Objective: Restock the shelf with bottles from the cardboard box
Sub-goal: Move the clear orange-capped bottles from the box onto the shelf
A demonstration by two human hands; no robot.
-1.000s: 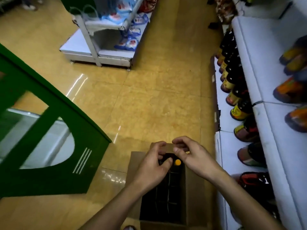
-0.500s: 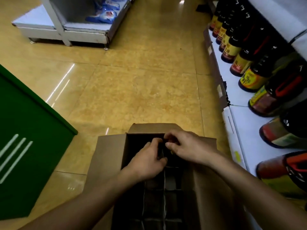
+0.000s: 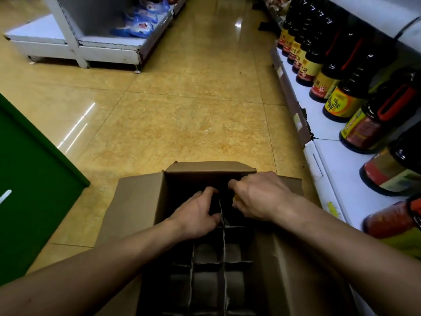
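An open cardboard box [image 3: 136, 201] with card dividers stands on the floor in front of me. Its near cells look empty. My left hand [image 3: 198, 215] reaches into a far cell, fingers curled around a dark bottle neck [image 3: 214, 202]. My right hand [image 3: 259, 197] is closed over a bottle in the neighbouring far cell; only a sliver of its orange cap [image 3: 235, 198] shows. The white shelf [image 3: 341, 169] runs along the right, lined with dark sauce bottles [image 3: 341, 103] with yellow and red labels.
A green structure [image 3: 34, 179] stands close on the left of the box. A white shelving unit [image 3: 91, 49] with blue packets [image 3: 139, 26] is across the aisle, far left. Tan floor tiles [image 3: 193, 115] stretch ahead.
My view has dropped closer to the box and turned toward the shelf. Both hands have sunk lower into the far cells, and the orange cap is now mostly covered by my right hand.
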